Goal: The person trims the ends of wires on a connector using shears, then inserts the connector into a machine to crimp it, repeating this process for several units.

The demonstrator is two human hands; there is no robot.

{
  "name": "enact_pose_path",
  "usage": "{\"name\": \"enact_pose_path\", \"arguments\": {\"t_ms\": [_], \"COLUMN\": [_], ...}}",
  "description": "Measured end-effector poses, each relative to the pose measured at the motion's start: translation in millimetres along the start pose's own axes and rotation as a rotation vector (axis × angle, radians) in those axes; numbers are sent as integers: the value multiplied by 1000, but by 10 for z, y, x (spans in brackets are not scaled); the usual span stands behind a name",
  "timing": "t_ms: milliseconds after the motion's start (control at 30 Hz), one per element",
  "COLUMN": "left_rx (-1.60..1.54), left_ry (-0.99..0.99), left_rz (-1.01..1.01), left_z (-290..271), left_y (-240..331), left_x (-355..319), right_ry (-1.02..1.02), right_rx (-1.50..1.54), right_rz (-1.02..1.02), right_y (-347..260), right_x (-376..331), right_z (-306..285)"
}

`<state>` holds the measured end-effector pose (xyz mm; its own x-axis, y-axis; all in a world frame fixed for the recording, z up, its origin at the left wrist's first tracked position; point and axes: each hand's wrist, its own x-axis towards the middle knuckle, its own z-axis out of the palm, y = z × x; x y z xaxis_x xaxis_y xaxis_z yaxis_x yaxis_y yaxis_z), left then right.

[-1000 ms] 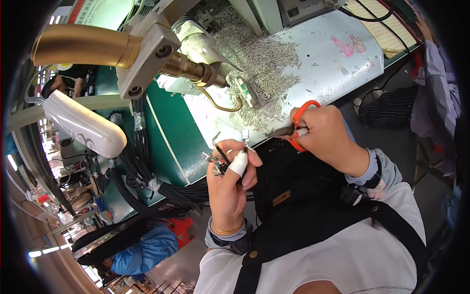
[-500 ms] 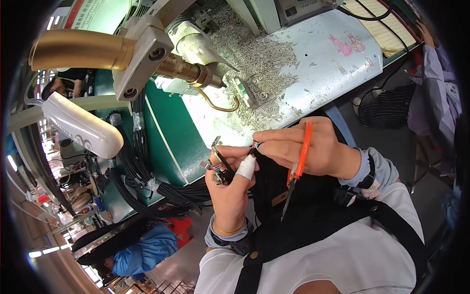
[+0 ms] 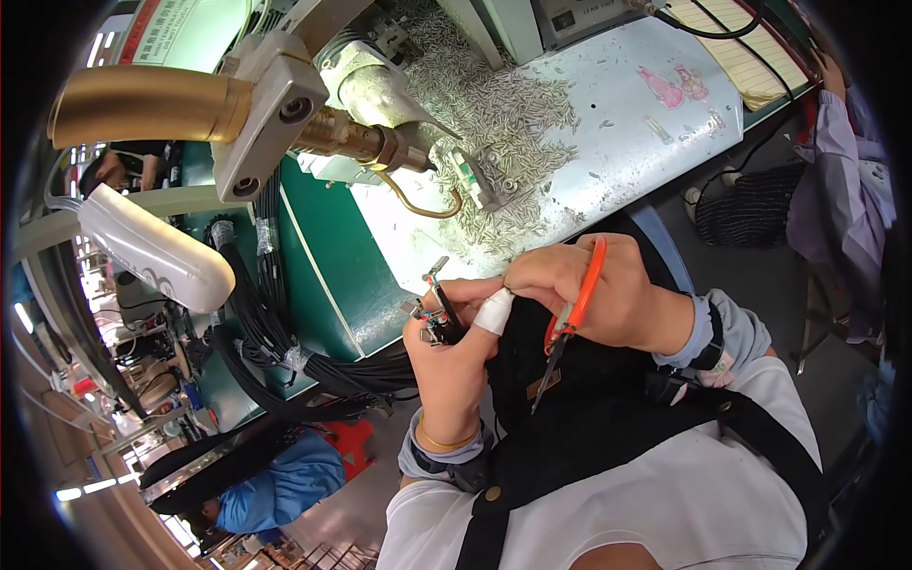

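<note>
A: Hands? Step?
B: Left hand (image 3: 451, 370) grips cable ends (image 3: 442, 328), near side of bench (image 3: 328, 285). Right hand (image 3: 617, 299) carries scissors (image 3: 574, 319), fingertips meeting left's; can't tell what's pinched. Likely two-handed fingertip work.
A: Next move calls for?
B: Steady pinch, scissors clear.

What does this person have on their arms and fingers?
Light grey-blue sleeves cover both forearms. A black band circles the right wrist, and a dark band sits over the left cuff. The left wrist also has a thin gold-coloured band, and a white wrap covers part of the left thumb.
</note>
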<state>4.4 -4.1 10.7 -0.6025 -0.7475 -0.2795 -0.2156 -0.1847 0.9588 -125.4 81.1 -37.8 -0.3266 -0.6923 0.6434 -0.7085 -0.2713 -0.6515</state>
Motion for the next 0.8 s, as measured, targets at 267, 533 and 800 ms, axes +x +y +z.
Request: {"name": "enact_pose_path", "arguments": {"t_ms": [267, 533, 800], "left_rx": [271, -128, 197], "left_ry": [11, 35, 50], "left_rz": [382, 199, 469], "left_z": [66, 54, 52], "left_y": [-122, -122, -176], "left_x": [-43, -48, -58], "right_ry": [-122, -87, -151], "right_rx": [316, 849, 312], "right_rz": [381, 657, 504], "right_y": [-97, -127, -217], "right_x": [14, 48, 28], "right_z": [-16, 8, -49]}}
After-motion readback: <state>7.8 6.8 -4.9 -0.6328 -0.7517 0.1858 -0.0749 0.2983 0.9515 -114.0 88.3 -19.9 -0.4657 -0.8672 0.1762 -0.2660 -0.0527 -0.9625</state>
